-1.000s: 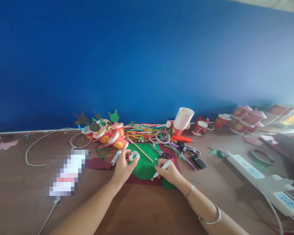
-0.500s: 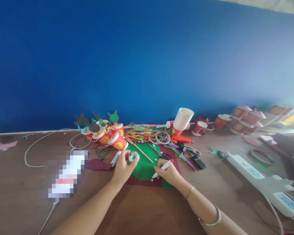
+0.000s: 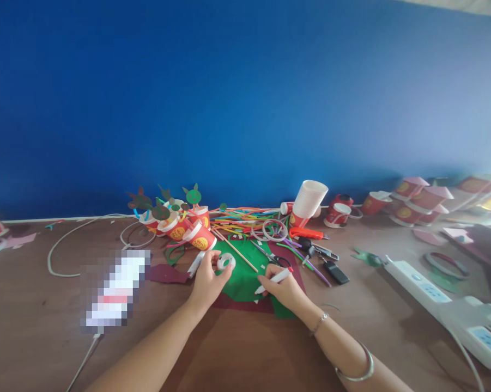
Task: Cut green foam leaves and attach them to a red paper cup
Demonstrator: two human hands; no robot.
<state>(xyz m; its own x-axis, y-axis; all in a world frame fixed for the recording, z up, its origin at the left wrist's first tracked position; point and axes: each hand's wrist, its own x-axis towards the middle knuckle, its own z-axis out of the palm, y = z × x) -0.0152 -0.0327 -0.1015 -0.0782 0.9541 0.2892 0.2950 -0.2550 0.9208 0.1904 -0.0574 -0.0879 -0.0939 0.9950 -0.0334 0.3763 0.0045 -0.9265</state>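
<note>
Between the thumb and fingers of my left hand (image 3: 210, 279) is a small white ring (image 3: 226, 263), perhaps a tape roll, tilted towards me. My right hand (image 3: 281, 287) is closed around a white marker (image 3: 275, 280) with a red end; its other end points down and left, close to the green paper (image 3: 245, 286). Dark red paper (image 3: 245, 305) shows beneath the green sheet. A wooden stick (image 3: 241, 253) and scissors (image 3: 270, 253) lie on the papers, just beyond my hands. Another white object (image 3: 195, 264) lies left of my left hand.
Red paper cups (image 3: 200, 237) with paper shapes stand at the back left, beside many coloured strips (image 3: 241, 218). A tall cup stack (image 3: 308, 198), an orange cutter (image 3: 306, 233) and keys (image 3: 335, 271) are right of them. A phone (image 3: 116, 291) lies left, a power strip (image 3: 423, 286) right.
The whole view has shifted slightly, so things appear a little further right. Both hands keep their grip on the white ring and the marker, with little change in pose.
</note>
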